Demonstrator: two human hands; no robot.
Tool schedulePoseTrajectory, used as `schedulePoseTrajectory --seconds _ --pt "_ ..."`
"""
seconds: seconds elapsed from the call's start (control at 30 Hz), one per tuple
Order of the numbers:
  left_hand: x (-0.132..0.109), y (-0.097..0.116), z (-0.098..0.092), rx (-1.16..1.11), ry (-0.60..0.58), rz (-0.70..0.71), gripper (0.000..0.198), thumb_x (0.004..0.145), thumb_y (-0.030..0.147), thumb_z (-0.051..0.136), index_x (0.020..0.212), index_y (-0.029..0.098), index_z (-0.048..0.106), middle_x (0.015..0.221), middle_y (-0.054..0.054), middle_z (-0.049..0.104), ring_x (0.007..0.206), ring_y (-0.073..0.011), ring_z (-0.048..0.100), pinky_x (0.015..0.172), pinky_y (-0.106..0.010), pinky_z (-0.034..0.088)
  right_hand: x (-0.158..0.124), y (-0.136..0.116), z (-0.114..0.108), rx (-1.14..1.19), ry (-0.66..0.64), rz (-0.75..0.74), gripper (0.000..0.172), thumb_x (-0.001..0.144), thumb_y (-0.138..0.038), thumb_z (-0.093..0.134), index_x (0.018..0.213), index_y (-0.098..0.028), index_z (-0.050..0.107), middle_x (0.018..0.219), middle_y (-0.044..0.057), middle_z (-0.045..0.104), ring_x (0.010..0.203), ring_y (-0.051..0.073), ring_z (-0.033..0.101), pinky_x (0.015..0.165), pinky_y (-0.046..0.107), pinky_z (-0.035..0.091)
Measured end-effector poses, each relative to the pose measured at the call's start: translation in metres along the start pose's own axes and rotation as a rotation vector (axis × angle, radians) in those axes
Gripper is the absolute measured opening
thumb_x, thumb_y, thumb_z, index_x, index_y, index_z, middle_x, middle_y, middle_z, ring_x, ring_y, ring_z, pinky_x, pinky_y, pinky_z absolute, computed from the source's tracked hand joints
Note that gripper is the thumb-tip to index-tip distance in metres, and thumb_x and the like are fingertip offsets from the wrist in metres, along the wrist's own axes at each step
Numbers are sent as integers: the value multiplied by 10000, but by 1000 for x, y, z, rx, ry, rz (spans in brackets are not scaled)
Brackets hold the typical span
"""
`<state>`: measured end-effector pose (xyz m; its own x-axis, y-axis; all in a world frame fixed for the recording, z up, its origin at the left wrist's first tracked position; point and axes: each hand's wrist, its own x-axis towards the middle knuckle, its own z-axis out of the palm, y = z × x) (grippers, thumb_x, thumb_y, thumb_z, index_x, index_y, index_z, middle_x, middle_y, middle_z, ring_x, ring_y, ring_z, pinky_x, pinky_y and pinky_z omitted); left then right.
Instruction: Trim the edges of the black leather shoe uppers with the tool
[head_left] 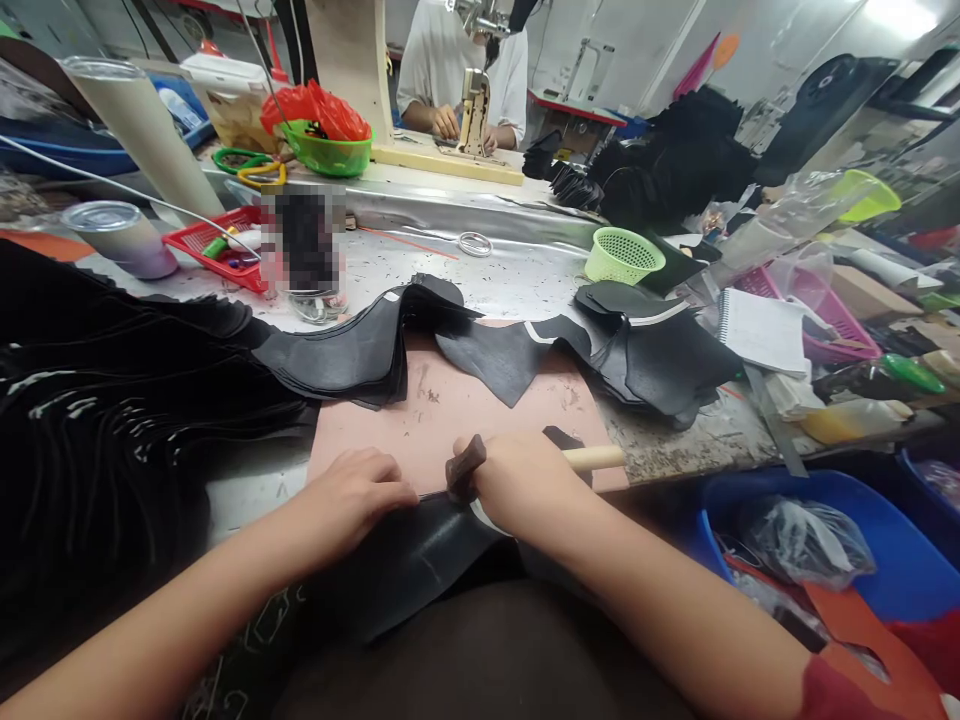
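A hammer [466, 468] with a dark head and pale wooden handle is gripped in my right hand [525, 482], its head low over the near edge of the pink board [360, 445]. Beneath it lies a black leather piece [427, 555] with a white strip along it, draping off the board toward my lap. My left hand [367, 487] rests on that leather's edge, fingers bent together and pressing down. Whether it pinches the edge is hard to see. Farther back lie a single black leather piece [502, 355] and a stack of black pieces [345, 355].
Tall black stacks [97, 400] crowd the left, and more leather pieces [660, 350] lie right of the board. Behind stand a green basket [622, 256] and a red tray [217, 250]. A blue bin [840, 490] sits below right. Another person [465, 80] works at a machine opposite.
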<state>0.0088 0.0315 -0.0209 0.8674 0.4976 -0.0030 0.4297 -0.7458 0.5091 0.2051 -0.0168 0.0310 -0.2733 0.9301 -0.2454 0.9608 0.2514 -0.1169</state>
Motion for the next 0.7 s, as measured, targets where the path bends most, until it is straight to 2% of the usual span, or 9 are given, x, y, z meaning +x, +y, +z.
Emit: schedulePoseTrajectory --seconds 0.13,0.2,0.27,0.37,0.47,0.6,0.7 --pt "-7 -4 0 -77 -3 -10 267 829 167 368 809 209 631 772 -27 582 750 -148 503 704 -267 396 3 -7 -2 63 -6 -34 192 725 -131 451 860 -214 559 644 -12 612 549 131 537 456 235 257" --pt "-11 -7 0 -53 20 -1 284 821 146 368 855 228 638 788 -28 577 757 -147 498 704 -264 392 5 -10 -3 34 -49 -50 168 723 -126 456 827 -205 561 656 -2 617 558 135 545 465 238 263" --pt "-16 -10 0 -30 23 -8 314 815 118 356 903 245 630 811 -29 572 771 -147 496 710 -262 389 7 -13 -3 14 -34 -56 172 733 -122 440 824 -202 561 670 6 622 580 143 556 479 246 269" --pt "-20 -13 -1 -64 1 -11 284 833 136 346 855 217 617 789 -26 569 754 -139 504 686 -239 394 10 -18 0 41 -24 -66 199 750 -131 421 883 -206 548 661 -2 624 568 142 554 468 249 256" --pt "-25 -16 -1 -8 27 8 298 827 117 350 866 234 621 772 -19 564 740 -138 499 681 -241 383 13 -23 1 21 -66 -92 178 743 -133 434 857 -194 556 659 10 630 573 146 560 465 249 250" --pt "-32 -18 -1 32 48 27 316 811 87 344 874 223 622 789 -26 578 747 -141 498 689 -251 375 15 -31 0 2 -25 -116 190 745 -129 427 866 -200 556 643 9 633 572 163 572 462 255 254" --pt "-35 -18 -4 58 69 37 321 812 87 339 857 215 630 763 -29 583 723 -142 496 670 -254 370 19 -36 1 3 -58 -151 180 750 -144 437 869 -204 558 666 10 642 583 164 581 475 248 280"
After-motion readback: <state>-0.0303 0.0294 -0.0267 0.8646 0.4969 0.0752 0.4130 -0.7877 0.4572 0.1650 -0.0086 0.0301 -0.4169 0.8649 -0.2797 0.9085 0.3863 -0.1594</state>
